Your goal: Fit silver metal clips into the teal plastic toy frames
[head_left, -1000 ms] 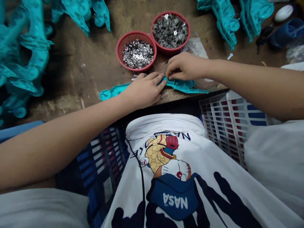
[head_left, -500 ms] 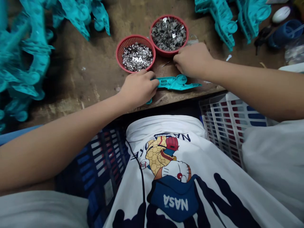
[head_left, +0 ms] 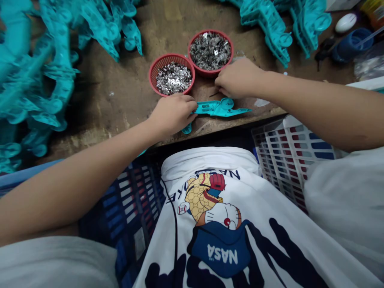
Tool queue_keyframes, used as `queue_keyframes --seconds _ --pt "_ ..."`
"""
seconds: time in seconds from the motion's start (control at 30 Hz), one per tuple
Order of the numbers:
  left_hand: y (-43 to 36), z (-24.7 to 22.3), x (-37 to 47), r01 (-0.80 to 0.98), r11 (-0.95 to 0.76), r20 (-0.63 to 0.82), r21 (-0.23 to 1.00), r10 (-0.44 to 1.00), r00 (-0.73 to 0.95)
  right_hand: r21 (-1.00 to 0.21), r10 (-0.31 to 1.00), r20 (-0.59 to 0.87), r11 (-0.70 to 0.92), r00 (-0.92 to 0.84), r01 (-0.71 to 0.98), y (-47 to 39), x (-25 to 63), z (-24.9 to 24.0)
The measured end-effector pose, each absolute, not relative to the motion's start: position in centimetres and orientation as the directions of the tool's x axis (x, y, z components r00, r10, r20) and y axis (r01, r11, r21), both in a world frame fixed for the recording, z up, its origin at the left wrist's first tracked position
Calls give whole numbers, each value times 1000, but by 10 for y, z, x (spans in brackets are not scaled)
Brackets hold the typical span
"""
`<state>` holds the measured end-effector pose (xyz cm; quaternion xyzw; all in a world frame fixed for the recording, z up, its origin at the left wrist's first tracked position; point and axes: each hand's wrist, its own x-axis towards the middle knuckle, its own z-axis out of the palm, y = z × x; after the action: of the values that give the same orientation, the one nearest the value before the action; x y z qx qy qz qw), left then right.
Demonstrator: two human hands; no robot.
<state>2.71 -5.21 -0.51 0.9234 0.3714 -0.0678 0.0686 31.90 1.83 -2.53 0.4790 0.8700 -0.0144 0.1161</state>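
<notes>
My left hand (head_left: pixel 174 114) is closed round one end of a teal plastic part (head_left: pixel 214 108), which lies along the table near its front edge. A short teal piece shows below my fingers. Just above the part's other end is my right hand (head_left: pixel 240 78), its fingers pinched together. From them sticks out the tip of a thin dark pointed tool (head_left: pixel 215 95); the rest is hidden in my hand. Two red baskets stand beyond my hands: the left one (head_left: pixel 152 76) holds small shiny metal pieces, and the right one (head_left: pixel 231 50) holds small metal clips.
Many teal plastic parts (head_left: pixel 57 80) are heaped on the left, with more teal parts (head_left: pixel 264 26) at the back right. A blue cup (head_left: pixel 349 48) and a white oval object (head_left: pixel 346 23) stand far right. Below the table are a white crate (head_left: pixel 294 140) and a blue crate (head_left: pixel 126 200).
My right hand has come slightly down and left, bringing the tool tip closer to the teal part. My left hand keeps its hold. The view has shifted slightly.
</notes>
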Motion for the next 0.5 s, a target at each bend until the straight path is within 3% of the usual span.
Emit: queue_keyframes --seconds 0.1,0.2,0.33,0.5 --pt "-51 -7 27 696 -716 -194 54 676 711 69 819 -220 555 -530 829 2 307 -7" --pt "-50 -10 27 702 -711 -187 34 685 704 93 799 -309 564 -515 820 -17 292 17" --pt "-51 -11 30 749 -662 -151 25 739 657 40 740 -387 610 -551 791 -31 281 34" --pt "-57 -5 35 769 -639 -204 13 751 628 -20 730 -349 621 -588 783 -30 283 31"
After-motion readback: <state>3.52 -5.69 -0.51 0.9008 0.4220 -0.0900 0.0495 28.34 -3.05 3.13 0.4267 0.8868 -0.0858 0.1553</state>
